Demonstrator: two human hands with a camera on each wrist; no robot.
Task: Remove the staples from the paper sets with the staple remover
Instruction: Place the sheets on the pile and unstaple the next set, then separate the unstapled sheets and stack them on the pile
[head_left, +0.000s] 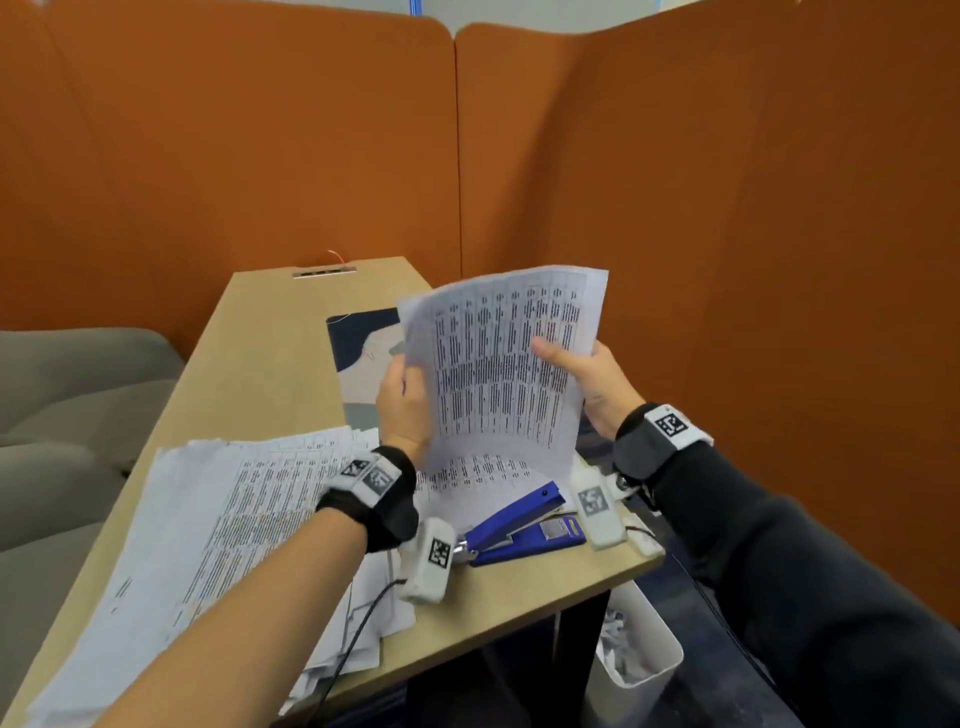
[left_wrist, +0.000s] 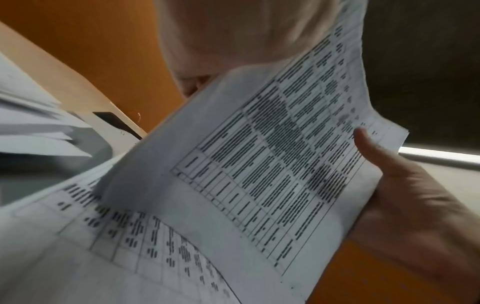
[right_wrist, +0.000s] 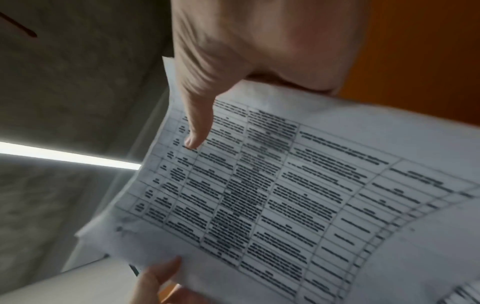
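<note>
I hold a printed paper set upright above the table, its table-filled page facing me. My left hand grips its left edge. My right hand pinches the right edge, thumb on the front page. In the left wrist view the paper set fills the middle, and the right thumb presses on it. The right wrist view shows the same paper set under my thumb. A blue hinged stapling tool lies open on the table below the sheets. No staple is visible.
A spread pile of printed sheets covers the near left of the wooden table. A patterned mat lies behind the held paper. A white bin with paper scraps stands under the right edge. Orange partitions enclose the desk.
</note>
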